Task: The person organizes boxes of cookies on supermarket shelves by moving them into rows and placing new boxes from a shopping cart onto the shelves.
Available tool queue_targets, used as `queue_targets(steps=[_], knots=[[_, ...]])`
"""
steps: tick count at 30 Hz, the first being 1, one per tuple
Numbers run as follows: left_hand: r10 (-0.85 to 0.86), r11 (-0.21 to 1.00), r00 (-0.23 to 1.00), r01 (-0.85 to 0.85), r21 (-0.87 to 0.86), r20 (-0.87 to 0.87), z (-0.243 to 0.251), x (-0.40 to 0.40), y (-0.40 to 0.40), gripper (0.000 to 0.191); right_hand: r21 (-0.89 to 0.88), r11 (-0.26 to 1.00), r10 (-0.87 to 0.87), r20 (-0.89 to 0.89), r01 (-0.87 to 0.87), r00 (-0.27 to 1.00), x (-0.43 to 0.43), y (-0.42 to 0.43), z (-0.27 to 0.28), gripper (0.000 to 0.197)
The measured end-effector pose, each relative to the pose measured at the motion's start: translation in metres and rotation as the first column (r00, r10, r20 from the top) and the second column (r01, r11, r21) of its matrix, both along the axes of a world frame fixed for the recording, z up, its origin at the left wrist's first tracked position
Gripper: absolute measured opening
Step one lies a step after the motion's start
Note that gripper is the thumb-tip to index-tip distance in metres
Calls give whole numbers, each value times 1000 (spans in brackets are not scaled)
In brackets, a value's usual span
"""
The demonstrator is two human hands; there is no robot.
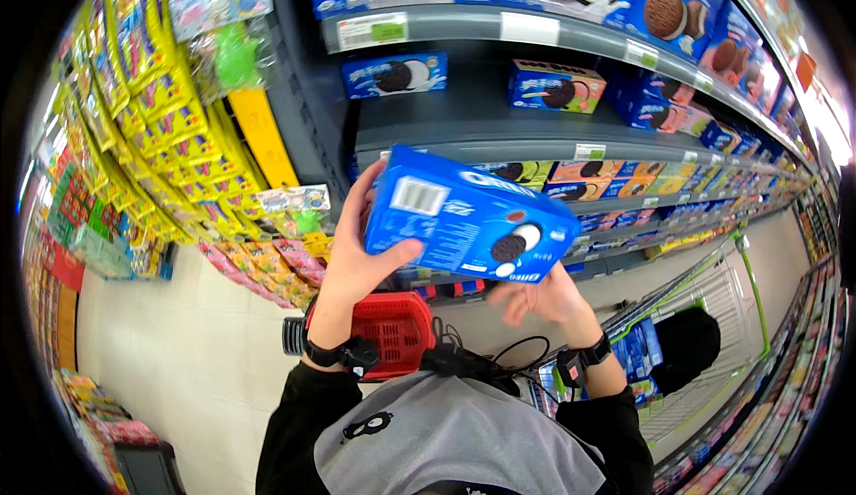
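Note:
My left hand (pixel 361 254) grips one end of a large blue Oreo cookie box (pixel 468 221), its thumb lying across the near face. The box is tilted in front of the shelves, and a barcode panel and cookie pictures face me. Just under the box's right end is my right hand (pixel 545 298), blurred, with its fingers apart. Whether its hidden part touches the box is unclear. Ahead, on the dark shelf (pixel 481 117), stand a small blue Oreo pack (pixel 396 75) and a blue-and-pink cookie pack (pixel 556 87).
A red plastic basket (pixel 391 324) is low in front of me. To my right stands a wire shopping cart (pixel 729 294) holding blue packages (pixel 638 351) and a black item (pixel 685 348). Yellow snack packets (pixel 167 114) hang at the left. Black cables (pixel 528 348) loop near my waist.

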State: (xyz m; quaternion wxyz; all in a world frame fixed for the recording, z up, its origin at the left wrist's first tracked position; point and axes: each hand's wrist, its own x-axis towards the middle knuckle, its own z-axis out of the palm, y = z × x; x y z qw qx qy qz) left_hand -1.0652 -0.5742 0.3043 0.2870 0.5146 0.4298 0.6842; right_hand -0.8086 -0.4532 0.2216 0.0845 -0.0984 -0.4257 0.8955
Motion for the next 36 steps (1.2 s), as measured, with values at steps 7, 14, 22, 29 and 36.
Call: queue_targets(steps=[7,14,22,29,36], knots=[[-65,986,991,46,-161,-118,-96,-9,16,64,724,419,-428,-374,548,822,-10,-33,71,56],[-362,932,713,278,233,601,-131,23,26,44,766,379,-221,-470,519,855,-31,-53,95,58],[-375,910,593,381,162,713,-138,26,8,35,715,493,-80,-531,496,844,-45,-50,103,57],[-415,882,556,440,169,720,-134,29,5,35,709,487,-80,-545,510,834,-49,-55,107,57],[-456,836,486,520,172,745,-132,34,7,35,736,383,-135,-553,558,822,-48,-61,104,60]])
